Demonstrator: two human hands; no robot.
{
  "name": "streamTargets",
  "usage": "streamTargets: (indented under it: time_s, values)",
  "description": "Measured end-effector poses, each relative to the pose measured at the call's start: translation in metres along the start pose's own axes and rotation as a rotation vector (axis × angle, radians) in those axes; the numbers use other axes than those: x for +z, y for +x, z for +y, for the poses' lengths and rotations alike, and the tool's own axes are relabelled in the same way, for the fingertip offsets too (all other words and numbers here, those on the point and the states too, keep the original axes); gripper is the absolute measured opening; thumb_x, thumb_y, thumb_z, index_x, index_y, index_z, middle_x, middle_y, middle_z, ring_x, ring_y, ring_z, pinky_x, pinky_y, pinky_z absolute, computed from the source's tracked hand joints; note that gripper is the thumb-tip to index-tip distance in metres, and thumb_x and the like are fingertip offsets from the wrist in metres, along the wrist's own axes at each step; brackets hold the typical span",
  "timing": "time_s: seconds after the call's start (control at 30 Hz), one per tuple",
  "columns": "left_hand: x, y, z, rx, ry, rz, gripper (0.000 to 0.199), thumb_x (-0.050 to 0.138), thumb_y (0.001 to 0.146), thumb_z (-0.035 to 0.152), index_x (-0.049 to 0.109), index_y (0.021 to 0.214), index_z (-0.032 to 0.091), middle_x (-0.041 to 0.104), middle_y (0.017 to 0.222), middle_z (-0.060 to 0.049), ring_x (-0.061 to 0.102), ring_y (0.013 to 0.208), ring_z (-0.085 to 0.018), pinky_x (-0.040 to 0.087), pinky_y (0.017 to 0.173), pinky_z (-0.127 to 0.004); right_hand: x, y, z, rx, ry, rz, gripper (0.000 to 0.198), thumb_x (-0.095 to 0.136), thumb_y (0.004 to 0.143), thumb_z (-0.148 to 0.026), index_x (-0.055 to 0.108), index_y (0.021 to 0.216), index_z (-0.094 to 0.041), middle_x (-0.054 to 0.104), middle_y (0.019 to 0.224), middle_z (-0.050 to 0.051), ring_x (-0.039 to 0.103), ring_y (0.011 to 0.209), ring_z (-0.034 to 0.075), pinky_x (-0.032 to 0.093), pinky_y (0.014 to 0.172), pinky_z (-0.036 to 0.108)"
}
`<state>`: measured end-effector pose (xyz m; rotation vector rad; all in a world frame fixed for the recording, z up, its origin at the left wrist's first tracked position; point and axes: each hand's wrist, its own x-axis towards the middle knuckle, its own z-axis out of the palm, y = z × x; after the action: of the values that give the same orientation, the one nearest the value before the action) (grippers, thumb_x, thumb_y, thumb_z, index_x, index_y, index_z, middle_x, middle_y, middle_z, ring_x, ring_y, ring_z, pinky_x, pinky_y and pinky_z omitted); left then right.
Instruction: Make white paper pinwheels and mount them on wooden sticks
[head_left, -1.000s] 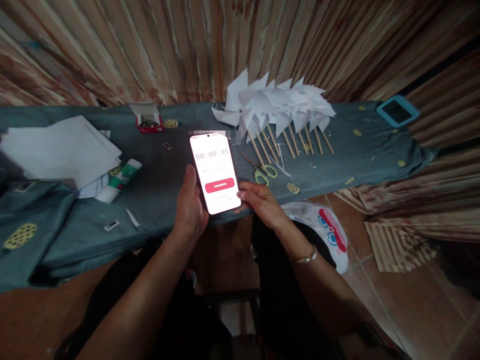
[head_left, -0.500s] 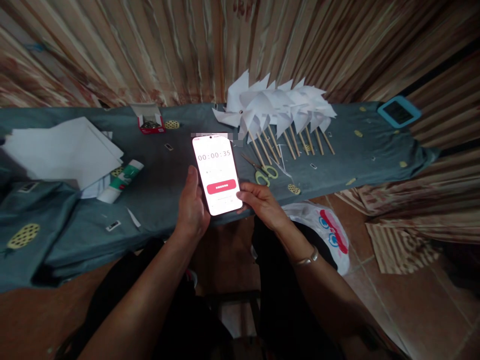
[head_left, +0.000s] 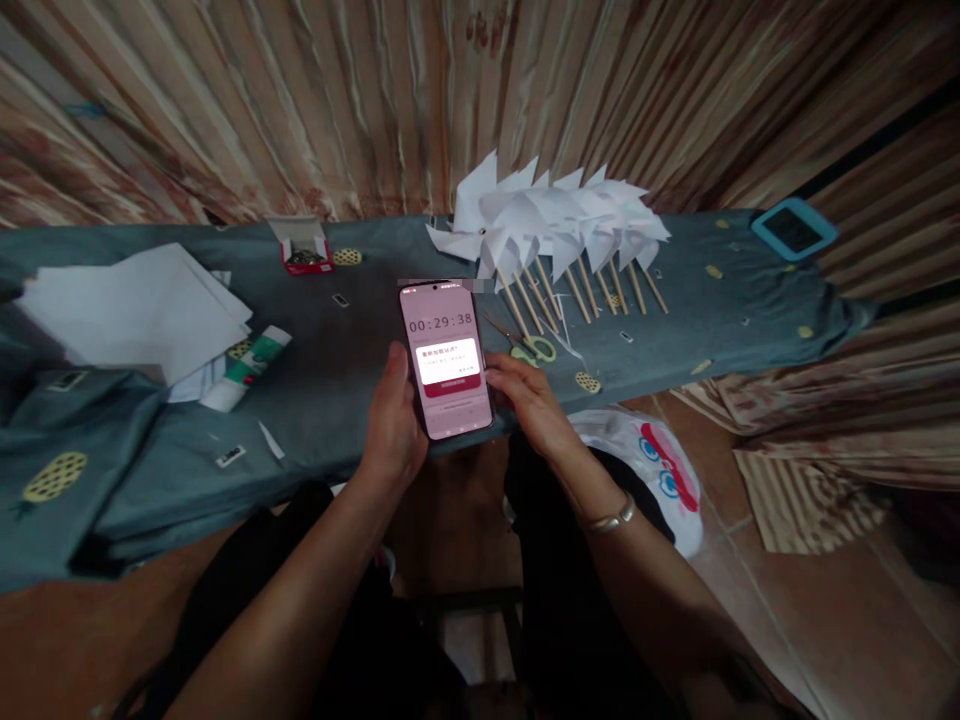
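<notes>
A smartphone (head_left: 450, 415) is upright between my hands, above the front edge of the table. Its dimmed screen shows the digits 00:29:38 and a white pop-up box over a red button. Along the phone's left side, my left hand (head_left: 396, 425) is closed round it, thumb on the edge. My right hand (head_left: 531, 400) is at the right edge, its bent fingers against the phone's side; some fingertips are hidden behind it. Just beyond that hand lie green-handled scissors (head_left: 534, 350). Several white paper pinwheels (head_left: 562, 220) on wooden sticks rest in an overlapping row farther back.
White paper sheets (head_left: 135, 310) and a glue stick (head_left: 247, 370) lie at the left. An open red box (head_left: 306, 255) of small metal pieces stands behind. A blue-framed tablet (head_left: 795, 229) sits far right. Below hangs a white plastic bag (head_left: 675, 470) beside the curtain.
The phone's screen has gone from a bright page reading 00:00:35 to a dimmed one with a pop-up. My right thumb has left the screen's edge area. The view has shifted slightly.
</notes>
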<state>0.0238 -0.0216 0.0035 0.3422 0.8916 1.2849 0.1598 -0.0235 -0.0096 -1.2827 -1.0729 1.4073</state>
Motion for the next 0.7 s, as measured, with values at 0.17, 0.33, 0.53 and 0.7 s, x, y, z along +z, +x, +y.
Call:
streamTargets:
  time_s: [0.17, 0.33, 0.53, 0.7]
  values:
    - [0.000, -0.001, -0.005, -0.028, 0.008, -0.022, 0.047, 0.040, 0.097, 0.047, 0.062, 0.123, 0.014, 0.068, 0.123, -0.012, 0.059, 0.122, -0.029, 0.046, 0.104, -0.046, 0.001, 0.001, -0.001, -0.031, 0.004, -0.059, 0.014, 0.063, 0.075, -0.037, 0.067, 0.080, -0.024, 0.069, 0.075, -0.002, 0.060, 0.070, 0.016, 0.047, 0.069, 0.028]
    - [0.000, -0.001, -0.009, -0.042, 0.022, -0.026, 0.046, 0.039, 0.097, 0.047, 0.064, 0.116, 0.014, 0.071, 0.116, -0.012, 0.060, 0.121, -0.029, 0.048, 0.102, -0.045, 0.002, 0.001, 0.001, -0.016, 0.007, -0.076, 0.022, 0.067, 0.072, -0.041, 0.066, 0.084, -0.023, 0.071, 0.076, -0.002, 0.062, 0.072, 0.017, 0.048, 0.067, 0.029]
    - [-0.004, 0.001, -0.012, -0.040, 0.047, -0.020, 0.046, 0.044, 0.094, 0.050, 0.066, 0.112, 0.013, 0.072, 0.113, -0.013, 0.062, 0.118, -0.029, 0.049, 0.101, -0.043, 0.003, 0.002, 0.003, -0.016, 0.030, -0.098, 0.026, 0.068, 0.072, -0.042, 0.067, 0.089, -0.022, 0.072, 0.079, 0.000, 0.064, 0.074, 0.018, 0.050, 0.068, 0.030]
    - [-0.006, 0.002, -0.014, -0.046, 0.028, -0.015, 0.046, 0.047, 0.092, 0.051, 0.066, 0.112, 0.014, 0.073, 0.113, -0.012, 0.063, 0.117, -0.030, 0.050, 0.100, -0.044, 0.002, 0.001, 0.003, -0.013, -0.002, -0.062, 0.022, 0.063, 0.075, -0.041, 0.068, 0.083, -0.022, 0.070, 0.073, -0.002, 0.062, 0.070, 0.018, 0.049, 0.065, 0.029]
